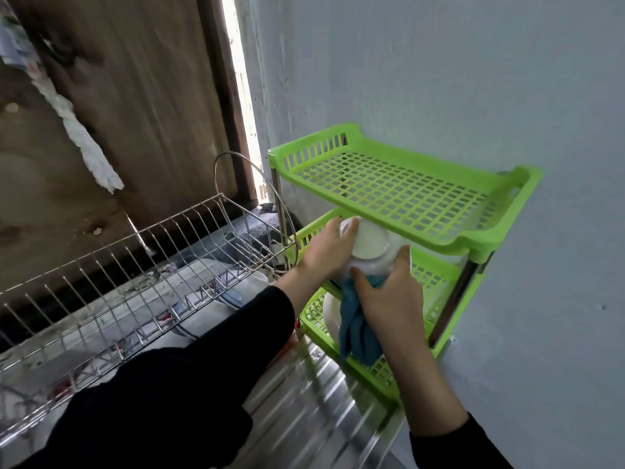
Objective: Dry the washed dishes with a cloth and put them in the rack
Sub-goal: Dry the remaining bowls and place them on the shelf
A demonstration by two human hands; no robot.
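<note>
Both hands are closed on an inverted white bowl [370, 247] at the green rack's [526, 187] middle shelf; its rim is gripped by the left hand [326, 250], and a teal cloth [356, 331] is pinned under the right hand [389, 296].

Both arms in black long sleeves, plain matte fabric. The left sleeve [169, 384] is loose and creased and fills the frame from 7 o'clock; its cuff ends at the wrist. Of the right sleeve [453, 445] only the cuff end shows, at 5 o'clock, high on the forearm. Uncovered: left hand [326, 252], right hand [389, 299].
</note>
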